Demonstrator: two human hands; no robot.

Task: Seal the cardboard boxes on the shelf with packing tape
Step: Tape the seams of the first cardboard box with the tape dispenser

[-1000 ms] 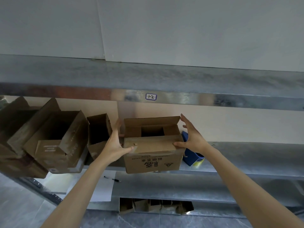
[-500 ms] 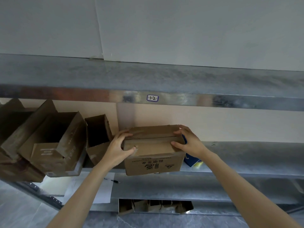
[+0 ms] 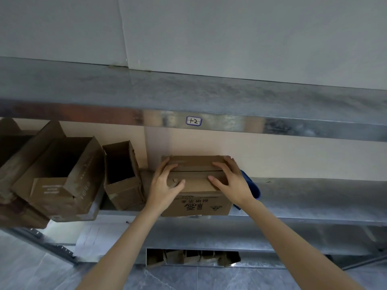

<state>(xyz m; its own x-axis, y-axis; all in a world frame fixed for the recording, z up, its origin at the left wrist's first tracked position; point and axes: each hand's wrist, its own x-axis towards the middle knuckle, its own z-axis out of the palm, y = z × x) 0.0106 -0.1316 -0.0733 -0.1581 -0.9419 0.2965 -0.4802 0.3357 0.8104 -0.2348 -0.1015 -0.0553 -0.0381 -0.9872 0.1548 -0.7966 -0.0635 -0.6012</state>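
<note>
A brown cardboard box [image 3: 196, 203] with printed characters on its front stands at the front edge of the metal shelf [image 3: 314, 208]. Both its top flaps lie folded down, meeting at a seam across the top. My left hand [image 3: 165, 185] lies on the box's top left, fingers spread over both flaps. On the top right, my right hand [image 3: 230, 183] presses the flaps flat in the same way. A blue object [image 3: 252, 188], partly hidden behind the box and my right wrist, sits just to the right; I cannot tell whether it is the tape.
Several open cardboard boxes [image 3: 60, 174] lie tipped on the shelf at the left, the nearest [image 3: 121, 176] right beside my left hand. An upper shelf beam with a label [image 3: 193, 120] runs overhead. More cardboard [image 3: 192, 258] sits on a lower level.
The rear flap, upright a second ago, is folded down onto the box. Both hands moved from the box's sides onto its top and press the flaps flat.
</note>
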